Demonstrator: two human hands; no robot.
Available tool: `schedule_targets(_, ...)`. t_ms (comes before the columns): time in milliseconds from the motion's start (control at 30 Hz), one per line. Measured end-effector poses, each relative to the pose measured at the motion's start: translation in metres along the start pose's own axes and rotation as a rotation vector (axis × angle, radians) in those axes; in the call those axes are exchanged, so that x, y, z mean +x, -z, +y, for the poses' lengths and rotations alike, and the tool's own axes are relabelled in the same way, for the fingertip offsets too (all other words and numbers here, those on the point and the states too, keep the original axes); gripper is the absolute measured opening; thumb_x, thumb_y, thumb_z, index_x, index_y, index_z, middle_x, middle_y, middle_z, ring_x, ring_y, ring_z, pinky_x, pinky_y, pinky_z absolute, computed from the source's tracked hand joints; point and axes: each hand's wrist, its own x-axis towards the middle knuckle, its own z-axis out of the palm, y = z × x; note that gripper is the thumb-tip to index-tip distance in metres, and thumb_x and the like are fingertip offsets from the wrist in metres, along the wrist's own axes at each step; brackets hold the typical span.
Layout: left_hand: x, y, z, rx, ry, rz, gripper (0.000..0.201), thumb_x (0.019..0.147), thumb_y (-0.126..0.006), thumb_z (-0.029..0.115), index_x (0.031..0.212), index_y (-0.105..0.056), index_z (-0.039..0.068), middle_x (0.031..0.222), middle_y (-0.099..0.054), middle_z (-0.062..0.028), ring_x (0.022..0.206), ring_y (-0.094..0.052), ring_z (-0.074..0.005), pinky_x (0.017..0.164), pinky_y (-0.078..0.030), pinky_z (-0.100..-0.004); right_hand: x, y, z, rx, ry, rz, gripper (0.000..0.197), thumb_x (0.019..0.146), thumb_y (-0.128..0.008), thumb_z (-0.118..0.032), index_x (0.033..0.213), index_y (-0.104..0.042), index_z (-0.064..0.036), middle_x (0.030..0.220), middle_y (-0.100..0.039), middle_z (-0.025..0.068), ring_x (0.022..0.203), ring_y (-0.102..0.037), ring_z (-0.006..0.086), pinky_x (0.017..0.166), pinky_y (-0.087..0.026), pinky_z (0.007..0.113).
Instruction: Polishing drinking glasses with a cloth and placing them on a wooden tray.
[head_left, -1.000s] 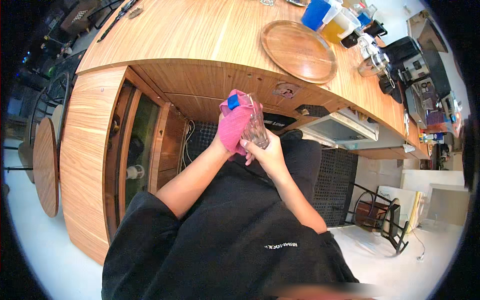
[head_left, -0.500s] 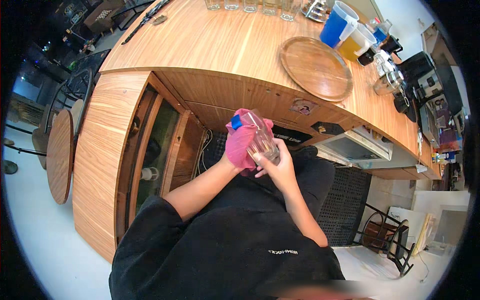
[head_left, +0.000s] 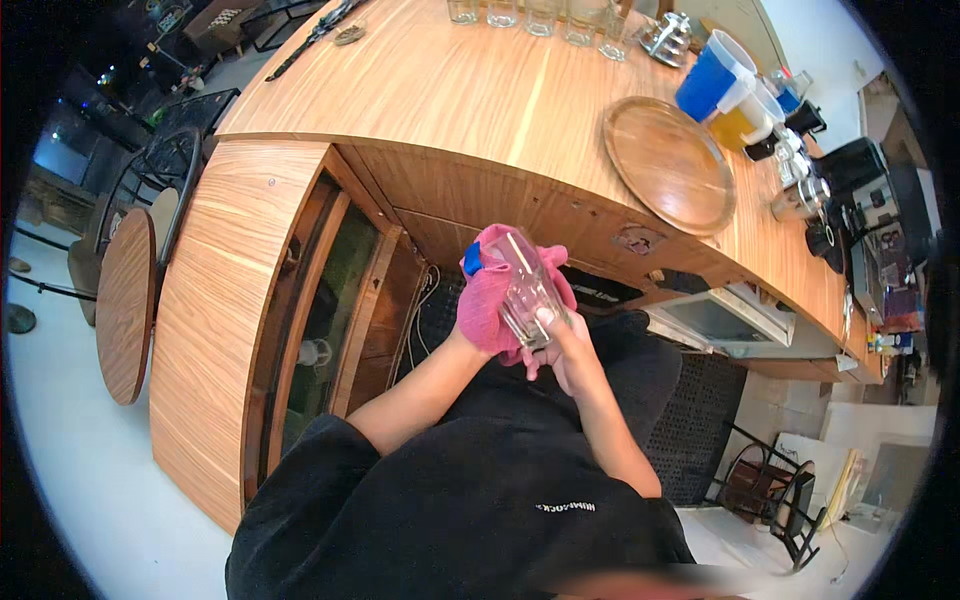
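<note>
A clear drinking glass [head_left: 526, 285] is held tilted in front of my body, its base toward my right hand. My left hand [head_left: 482, 318] is covered by a pink cloth [head_left: 487, 300] with a blue patch, and the cloth wraps round the glass's left side and behind it. The fingers under the cloth are hidden, but the cloth presses on the glass. My right hand [head_left: 568, 350] grips the glass near its base, with the thumb laid across the front.
Beyond my hands runs a wooden counter [head_left: 430, 100] bearing a round wooden tray [head_left: 670, 165], a blue pitcher [head_left: 712, 80] and several glasses [head_left: 540, 18] at the far edge. An open-fronted cabinet [head_left: 330, 320] stands at left. Black stools [head_left: 780, 490] sit at lower right.
The view has shifted, so the counter and its things appear farther right. The glass has turned slightly more upright, and my right hand's thumb has moved on its lower part.
</note>
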Motion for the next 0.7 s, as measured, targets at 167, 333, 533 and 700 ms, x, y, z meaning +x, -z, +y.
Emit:
schedule_targets(167,-0.007,0.012,-0.001,0.028,-0.185,0.262,0.042,0.103,-0.053,0.037,0.125,-0.061,0.002,0.112,-0.070,-0.0161,0.097,-0.070,-0.0313,0.082,-0.060,-0.0428,0.009,-0.020,0.002,-0.612,0.292,0.138,0.046,0.082,-0.085,-0.012,0.116,-0.059,0.0038,0.094,-0.067,0.0064,0.072,-0.066,0.0114,0.056,-0.059,0.027)
schedule_targets(333,-0.014,0.009,0.010,-0.004,-0.236,0.056,0.047,0.097,-0.067,0.027,0.135,-0.055,0.003,0.128,-0.064,-0.0117,0.116,-0.065,-0.0252,0.096,-0.056,-0.0419,0.022,-0.023,-0.008,-0.196,0.099,-0.054,0.035,0.091,-0.075,-0.028,0.105,-0.063,0.0019,0.075,-0.063,0.0058,0.053,-0.058,0.0126,0.045,-0.048,0.026)
schedule_targets(533,-0.019,0.015,0.020,-0.150,-0.144,0.094,0.043,0.099,-0.066,0.016,0.138,-0.050,0.012,0.124,-0.065,-0.0131,0.111,-0.066,-0.0255,0.092,-0.058,-0.0393,0.028,-0.018,0.009,0.009,-0.029,-0.052,0.042,0.097,-0.067,-0.038,0.111,-0.059,0.0004,0.086,-0.064,0.0100,0.057,-0.061,0.0155,0.045,-0.055,0.029)
schedule_targets(700,-0.020,0.006,0.029,0.132,-0.333,0.072,0.054,0.098,-0.066,0.017,0.145,-0.041,0.017,0.132,-0.061,-0.0155,0.112,-0.066,-0.0276,0.092,-0.058,-0.0400,0.032,-0.038,0.006,-0.488,0.355,0.104,0.029,0.086,-0.080,-0.009,0.103,-0.059,0.0009,0.085,-0.067,0.0072,0.067,-0.064,0.0115,0.054,-0.060,0.030)
